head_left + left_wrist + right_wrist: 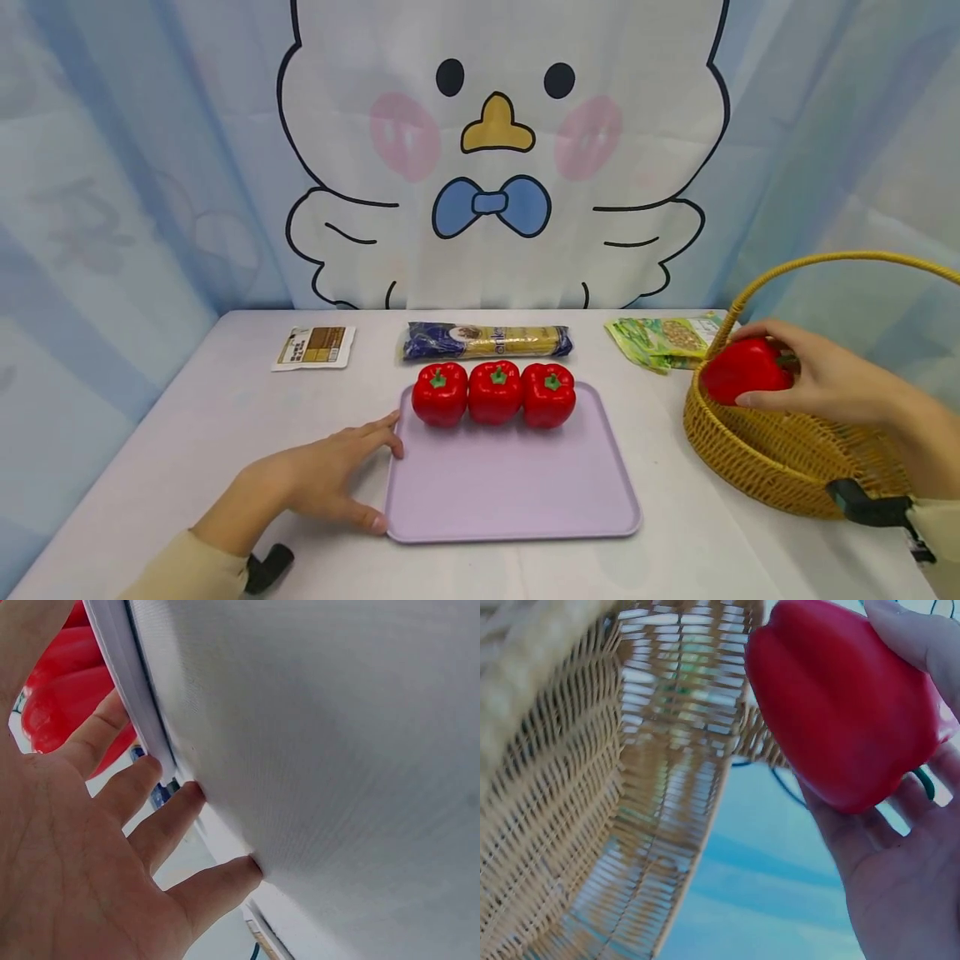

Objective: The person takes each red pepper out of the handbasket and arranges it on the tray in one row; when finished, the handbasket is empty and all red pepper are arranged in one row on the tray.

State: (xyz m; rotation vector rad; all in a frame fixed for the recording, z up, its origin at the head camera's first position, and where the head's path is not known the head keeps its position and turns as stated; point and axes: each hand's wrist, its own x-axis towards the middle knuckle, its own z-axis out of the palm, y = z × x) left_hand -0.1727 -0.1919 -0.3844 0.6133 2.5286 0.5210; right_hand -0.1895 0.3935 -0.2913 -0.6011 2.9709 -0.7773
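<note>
My right hand (pixel 832 375) grips a red bell pepper (pixel 742 372) above the wicker basket (pixel 757 475); its green stem points toward the palm. The right wrist view shows thumb and fingers around the same pepper (pixel 840 705), beside the woven wall. On the left, my left hand (pixel 330 475) rests at the left edge of the lilac tray (pixel 517 492), thumb by its front corner and fingertips at the rim. Seen from that wrist, the fingers are spread and fairly straight. Three red bell peppers (pixel 495 393) sit side by side along the tray's far edge, stems up.
Behind the tray lies a blue and yellow pasta packet (pixel 487 342). A white and brown packet (pixel 315 347) is at the back left, a green packet (pixel 663 340) at the back right near the basket. The basket's tall handle (pixel 847 255) arches up; a printed curtain hangs behind.
</note>
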